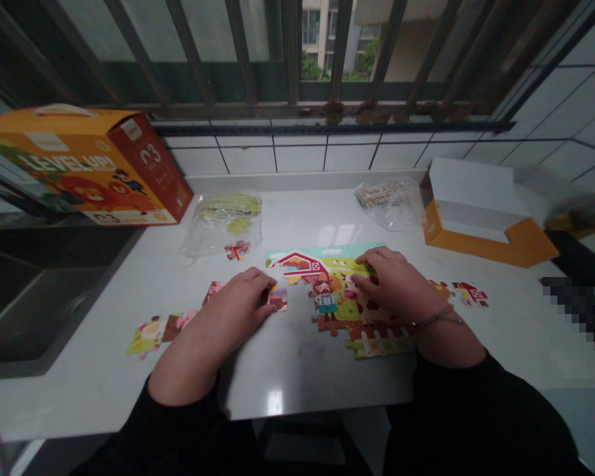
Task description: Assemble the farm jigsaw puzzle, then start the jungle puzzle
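Note:
A partly joined jigsaw puzzle (344,307) lies on the white counter, showing a red barn, a farmer, a cow and a white fence. My left hand (245,301) grips a puzzle piece (279,297) between thumb and fingers, against the ragged left edge below the barn. My right hand (394,281) rests on the puzzle's upper right, thumb and fingers apart, partly covering the cow. Loose pieces lie left of my left arm, among them a green one (146,337), and another loose piece (237,250) is near the plastic bag. More pieces (471,295) are right of my right wrist.
An orange puzzle box (149,165) stands at the back left beside the dark sink (74,291). Behind the puzzle are a clear bag with green pieces (231,211) and a bag with brown pieces (381,193). An opened orange-and-white box (476,244) sits at the back right.

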Demonstrator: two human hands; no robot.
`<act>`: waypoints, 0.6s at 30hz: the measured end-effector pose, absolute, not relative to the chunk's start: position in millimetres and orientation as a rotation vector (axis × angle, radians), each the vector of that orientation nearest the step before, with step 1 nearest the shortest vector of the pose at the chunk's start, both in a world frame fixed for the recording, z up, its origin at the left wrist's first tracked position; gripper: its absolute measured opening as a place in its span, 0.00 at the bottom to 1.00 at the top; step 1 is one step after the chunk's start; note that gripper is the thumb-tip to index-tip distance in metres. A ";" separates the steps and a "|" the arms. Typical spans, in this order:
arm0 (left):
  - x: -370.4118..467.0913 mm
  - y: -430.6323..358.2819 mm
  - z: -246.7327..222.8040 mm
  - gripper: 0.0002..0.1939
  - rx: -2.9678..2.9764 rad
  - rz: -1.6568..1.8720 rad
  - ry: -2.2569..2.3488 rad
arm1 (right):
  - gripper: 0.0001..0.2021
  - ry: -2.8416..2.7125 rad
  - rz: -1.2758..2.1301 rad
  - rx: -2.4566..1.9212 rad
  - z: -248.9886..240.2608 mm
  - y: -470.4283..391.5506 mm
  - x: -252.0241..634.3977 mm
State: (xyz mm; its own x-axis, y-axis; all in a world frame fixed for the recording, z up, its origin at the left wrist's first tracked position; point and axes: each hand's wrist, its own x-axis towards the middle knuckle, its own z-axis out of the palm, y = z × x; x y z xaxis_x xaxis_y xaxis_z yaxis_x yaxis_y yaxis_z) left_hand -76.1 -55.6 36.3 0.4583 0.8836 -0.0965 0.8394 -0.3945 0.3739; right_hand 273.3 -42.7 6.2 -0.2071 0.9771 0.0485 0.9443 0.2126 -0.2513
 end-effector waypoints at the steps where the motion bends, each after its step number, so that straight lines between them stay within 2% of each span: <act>1: -78.3 -55.5 36.2 0.12 2.345 0.164 1.453 | 0.16 -2.286 0.246 -1.839 6.3 -42.7 273.4; 4: -88.7 -50.6 31.2 0.18 2.407 0.213 1.506 | 0.16 -2.288 0.238 -1.832 6.2 -42.7 273.4; 7: -100.5 -39.7 19.0 0.22 2.488 0.309 1.773 | 0.15 -2.285 0.238 -1.830 5.4 -42.1 273.8; 10: -107.3 -30.7 8.5 0.25 2.483 0.238 1.986 | 0.16 -2.285 0.243 -1.822 5.3 -41.8 274.2; 14: -104.7 -30.3 14.3 0.24 2.445 0.091 1.981 | 0.16 -2.284 0.241 -1.816 6.9 -42.8 273.4; 18: -98.1 -33.6 27.8 0.22 2.371 0.277 1.809 | 0.15 -2.284 0.221 -1.815 7.8 -44.2 272.0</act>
